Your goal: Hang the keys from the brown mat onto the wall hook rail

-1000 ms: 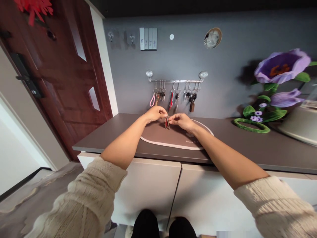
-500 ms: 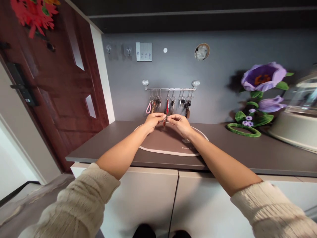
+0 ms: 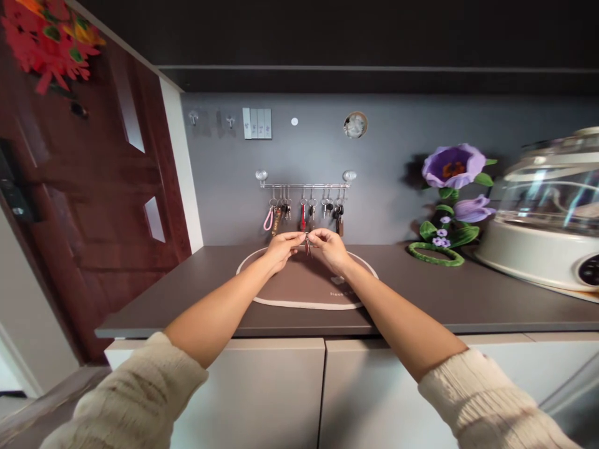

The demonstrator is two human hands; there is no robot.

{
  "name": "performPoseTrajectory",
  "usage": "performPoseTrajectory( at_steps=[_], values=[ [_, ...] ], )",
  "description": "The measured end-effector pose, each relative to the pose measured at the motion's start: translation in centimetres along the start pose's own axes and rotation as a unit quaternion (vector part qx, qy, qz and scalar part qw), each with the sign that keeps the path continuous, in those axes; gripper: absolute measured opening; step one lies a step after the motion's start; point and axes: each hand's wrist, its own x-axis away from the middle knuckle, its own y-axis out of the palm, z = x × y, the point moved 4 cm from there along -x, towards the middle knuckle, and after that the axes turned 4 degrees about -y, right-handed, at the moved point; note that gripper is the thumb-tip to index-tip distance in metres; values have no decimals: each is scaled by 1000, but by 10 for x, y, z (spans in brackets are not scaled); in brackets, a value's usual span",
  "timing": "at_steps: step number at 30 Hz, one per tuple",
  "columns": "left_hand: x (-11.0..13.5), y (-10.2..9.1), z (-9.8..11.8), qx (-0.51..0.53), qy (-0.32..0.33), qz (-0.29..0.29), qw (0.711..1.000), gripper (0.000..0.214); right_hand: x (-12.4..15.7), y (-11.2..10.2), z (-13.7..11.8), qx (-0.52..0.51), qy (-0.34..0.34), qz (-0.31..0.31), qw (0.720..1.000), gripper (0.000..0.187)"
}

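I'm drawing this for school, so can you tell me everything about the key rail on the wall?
The key rail is a thin, shiny, straight bar, clear plastic or metal by its look, fixed level to the grey wall by a round, see-through disc at each end. Small hooks hang along it, carrying rings with keys, a pink loop, a red strip and a brown tag. The left hand and right hand are below it, not touching.

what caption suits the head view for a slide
Left hand and right hand hold a small dangling item over a mat, near hanging keys.
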Motion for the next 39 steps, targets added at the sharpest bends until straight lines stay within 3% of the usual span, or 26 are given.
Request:
performPoseTrajectory(
  at_steps=[3,9,15,26,33,39],
  values=[
    [0,2,-2,4,10,-30,999,34,0,-3,-2,-2,0,3,1000,27],
    [-1,1,-7,22,-1,-24,999,32,-1,-14,-13,-34,0,53,998,28],
    [3,6,-13,10,-17,-35,999,26,-13,-40,-20,-63,10,96,993,32],
    [4,11,-19,0,-28,-44,999,27,-54,-96,-28,-77,111,247,959,3],
    [5,12,-21,-4,-33,-45,998,26,-79,-109,-34,-46,124,266,955,15],
    [6,15,-22,-6,-42,-50,998,23,-89,-111,-29,-34,143,264,953,14]
  ],
)
